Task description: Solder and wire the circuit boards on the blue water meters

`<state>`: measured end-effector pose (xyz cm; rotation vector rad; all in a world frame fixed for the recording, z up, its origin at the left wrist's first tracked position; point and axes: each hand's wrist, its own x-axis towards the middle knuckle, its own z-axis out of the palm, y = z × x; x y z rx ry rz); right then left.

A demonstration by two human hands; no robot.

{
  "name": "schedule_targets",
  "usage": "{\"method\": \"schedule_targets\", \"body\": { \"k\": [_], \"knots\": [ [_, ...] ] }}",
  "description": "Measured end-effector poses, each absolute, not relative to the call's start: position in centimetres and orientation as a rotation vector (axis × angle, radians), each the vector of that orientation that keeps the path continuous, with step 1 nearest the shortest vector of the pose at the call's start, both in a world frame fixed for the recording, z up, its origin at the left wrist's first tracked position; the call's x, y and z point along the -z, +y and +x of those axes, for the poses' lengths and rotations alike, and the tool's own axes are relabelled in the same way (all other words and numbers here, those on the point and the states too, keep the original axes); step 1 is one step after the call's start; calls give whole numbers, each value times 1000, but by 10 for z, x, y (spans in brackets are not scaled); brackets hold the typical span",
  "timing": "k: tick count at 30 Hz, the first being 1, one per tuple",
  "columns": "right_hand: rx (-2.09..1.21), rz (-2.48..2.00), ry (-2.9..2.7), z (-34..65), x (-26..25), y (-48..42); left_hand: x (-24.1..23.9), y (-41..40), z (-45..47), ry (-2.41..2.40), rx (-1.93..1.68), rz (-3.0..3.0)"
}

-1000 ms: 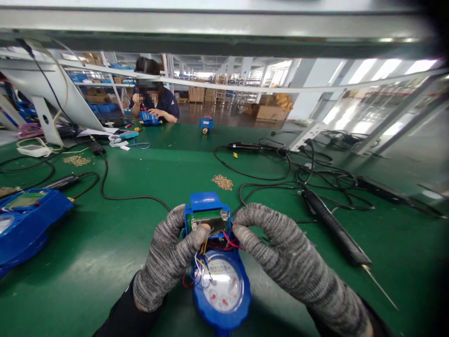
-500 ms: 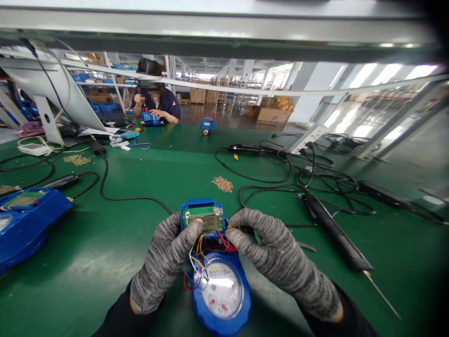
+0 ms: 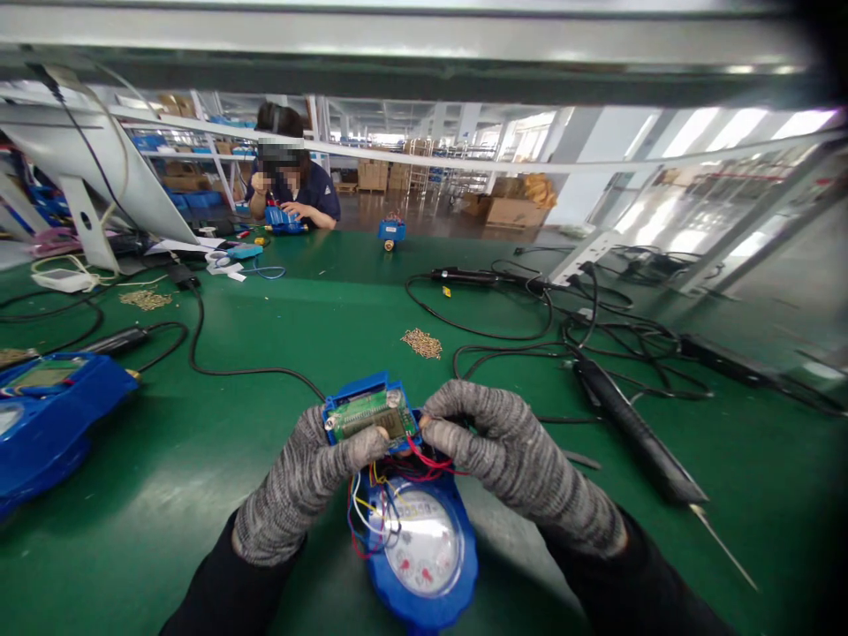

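Observation:
My left hand, in a grey knit glove with bare fingertips, grips a blue housing from its left side. Inside it is a green circuit board with a small display, and the thumb presses across its front. Thumb and forefinger of my right hand are pinched together at the housing's right edge; what lies between them is hidden. Red wires pass just under those fingertips. Below stands a blue water meter with a round dial; white and coloured wires hang over its left side.
Another blue meter sits at the left. A pile of small screws lies ahead. At right are a black electric screwdriver and tangled cables. A co-worker handles a blue meter across the table. A monitor stands at left.
The housing has shifted slightly left and tilted, its right side now higher than its left. My left hand moved with it, and my right hand followed a little leftward, still pinched.

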<state>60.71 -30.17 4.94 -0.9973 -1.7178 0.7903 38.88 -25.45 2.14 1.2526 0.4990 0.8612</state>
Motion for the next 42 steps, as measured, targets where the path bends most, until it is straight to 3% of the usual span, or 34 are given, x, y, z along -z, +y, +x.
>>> {"method": "schedule_targets", "body": {
  "k": [9,25,42],
  "knots": [
    [-875,-948,-1703,612,-45,-288,-20,-250,391,536,-870,1247],
    [-1306,-905,-1529,620,-33,-281,-19,-265,398,535,-906,1032],
    [-1176,-1082,-1464,610,-38,-291,-29,-281,400,725,-1078,1160]
  ]
}}
